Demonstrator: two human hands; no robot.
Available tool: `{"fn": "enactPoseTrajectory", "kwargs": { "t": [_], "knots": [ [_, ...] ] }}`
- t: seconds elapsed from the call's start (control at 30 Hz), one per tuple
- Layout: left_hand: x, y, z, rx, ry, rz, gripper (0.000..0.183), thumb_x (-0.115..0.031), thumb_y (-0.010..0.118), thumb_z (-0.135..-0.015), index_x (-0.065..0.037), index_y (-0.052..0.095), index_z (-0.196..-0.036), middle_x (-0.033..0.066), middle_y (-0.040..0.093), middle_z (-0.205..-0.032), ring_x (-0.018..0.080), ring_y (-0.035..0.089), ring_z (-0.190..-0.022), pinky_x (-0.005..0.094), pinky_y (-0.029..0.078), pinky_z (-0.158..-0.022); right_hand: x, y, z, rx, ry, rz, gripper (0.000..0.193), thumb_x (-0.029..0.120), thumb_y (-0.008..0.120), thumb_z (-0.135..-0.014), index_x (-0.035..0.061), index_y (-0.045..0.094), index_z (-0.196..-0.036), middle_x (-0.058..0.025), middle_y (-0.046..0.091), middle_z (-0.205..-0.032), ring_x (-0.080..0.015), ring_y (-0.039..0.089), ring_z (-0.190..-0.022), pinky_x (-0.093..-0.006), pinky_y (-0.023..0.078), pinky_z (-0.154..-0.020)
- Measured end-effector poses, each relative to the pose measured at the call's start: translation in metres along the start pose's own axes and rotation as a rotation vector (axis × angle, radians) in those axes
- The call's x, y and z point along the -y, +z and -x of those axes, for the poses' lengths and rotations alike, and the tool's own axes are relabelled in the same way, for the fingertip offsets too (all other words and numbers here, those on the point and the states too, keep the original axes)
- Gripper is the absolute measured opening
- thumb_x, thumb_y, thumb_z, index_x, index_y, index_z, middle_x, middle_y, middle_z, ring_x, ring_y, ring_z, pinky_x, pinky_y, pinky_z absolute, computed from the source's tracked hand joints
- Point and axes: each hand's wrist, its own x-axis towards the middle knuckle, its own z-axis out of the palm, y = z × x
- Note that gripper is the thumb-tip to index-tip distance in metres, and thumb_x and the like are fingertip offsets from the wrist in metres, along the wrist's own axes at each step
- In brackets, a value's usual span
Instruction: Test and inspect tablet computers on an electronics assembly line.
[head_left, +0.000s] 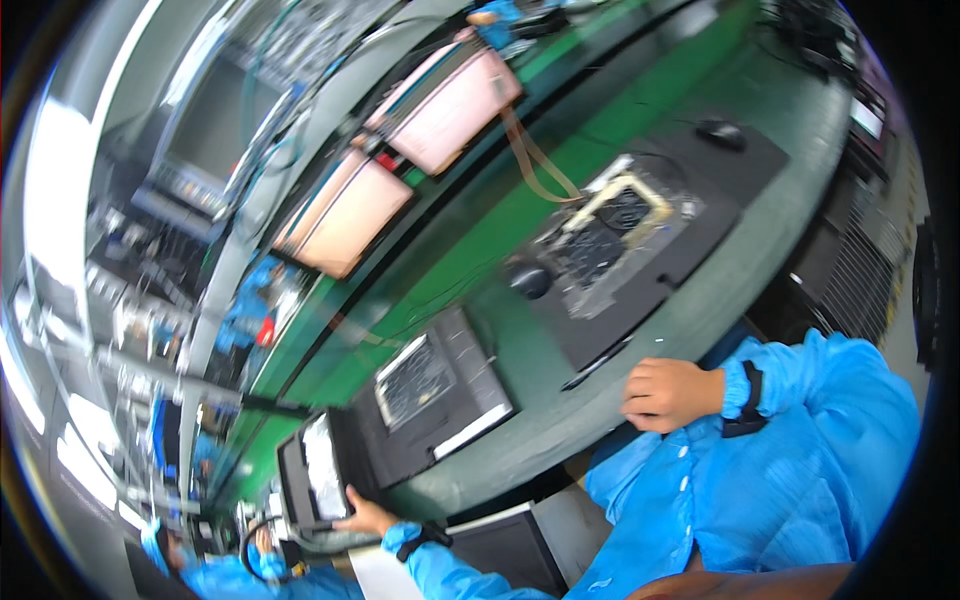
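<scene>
Black tray (pixel 293 482) meets half-open left hand (pixel 366 515), curled right hand (pixel 670 394) well apart, grips unclear.

Shallow black rectangular tray (pixel 292 482), open-topped, a shiny silvery-white piece (pixel 322 466) along its inside — blurred, finer detail lost — at the left part of the green table (pixel 512 345), close by its near edge, whether resting or lifted unclear.

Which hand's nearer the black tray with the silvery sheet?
Left. The left hand is at the lower-right edge of the tray, contact unclear; the right hand is well away, farther right, by the bench.
</scene>
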Motion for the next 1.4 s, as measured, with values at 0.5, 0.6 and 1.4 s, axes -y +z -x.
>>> {"fn": "enactPoseTrajectory", "kwargs": {
  "t": [0.5, 0.6, 1.4],
  "knots": [
    [-0.291, -0.051, 0.177, 1.236, 0.433, 0.283, 0.038, -0.011, 0.072, -0.109, 0.010, 0.067, -0.140, 0.0226, 0.074, -0.134, 0.0298, 0.071, -0.124, 0.0400, 0.055, -0.111, -0.011, -0.043, 0.039, -0.222, 0.034, 0.041, 0.016, 0.013, 0.071, -0.097, 0.0057, 0.070, -0.112, -0.0086, 0.062, -0.099, -0.0307, 0.063, -0.097, -0.0459, 0.051, -0.084],
    [-0.367, -0.074, 0.260, 1.535, 1.124, 0.330, 0.044, -0.010, 0.080, -0.101, 0.001, 0.069, -0.142, 0.0201, 0.077, -0.131, 0.0345, 0.073, -0.124, 0.0439, 0.056, -0.110, -0.036, -0.103, 0.068, -0.235, 0.101, 0.308, 0.022, 0.013, 0.073, -0.095, 0.0056, 0.071, -0.116, -0.0097, 0.068, -0.107, -0.0318, 0.068, -0.105, -0.0471, 0.055, -0.091],
    [-0.511, -0.050, 0.289, 0.741, 0.696, 2.194, 0.042, -0.032, 0.054, -0.114, 0.006, 0.071, -0.112, 0.0237, 0.071, -0.098, 0.0361, 0.072, -0.088, 0.0431, 0.063, -0.078, -0.125, -0.242, 0.192, -0.299, 0.813, 0.743, 0.022, 0.012, 0.065, -0.089, 0.0058, 0.066, -0.110, -0.0130, 0.067, -0.123, -0.0371, 0.061, -0.117, -0.0489, 0.051, -0.103]
  ]
}}
